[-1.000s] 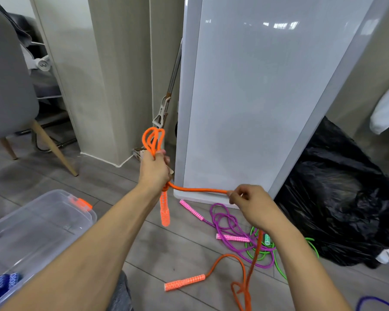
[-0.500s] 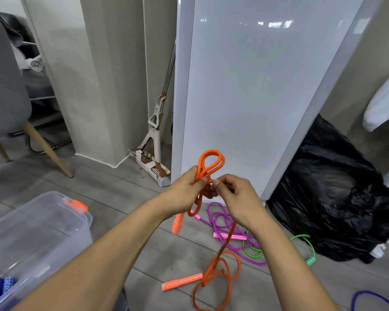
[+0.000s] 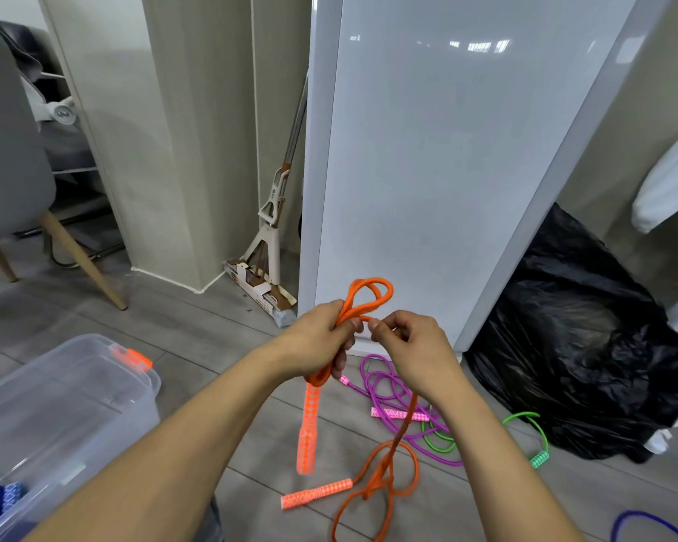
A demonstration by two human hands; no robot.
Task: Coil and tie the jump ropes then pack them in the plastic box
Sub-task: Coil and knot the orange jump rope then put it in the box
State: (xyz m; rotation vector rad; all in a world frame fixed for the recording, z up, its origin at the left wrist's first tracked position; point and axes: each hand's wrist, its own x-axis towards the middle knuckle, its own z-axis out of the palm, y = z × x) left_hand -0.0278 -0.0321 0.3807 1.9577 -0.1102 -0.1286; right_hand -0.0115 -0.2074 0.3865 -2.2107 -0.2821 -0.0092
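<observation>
Loops of the orange rope (image 3: 368, 297) sit squeezed in the left hand (image 3: 321, 342) while the right hand (image 3: 411, 346) pinches the loose part, so a weak squeeze might let them fall open.

Both forearms extended forward, converging. Left hand (image 3: 318, 342) fisted closed; right hand (image 3: 411, 346) pinching, fingertips nearly touching left hand.
</observation>
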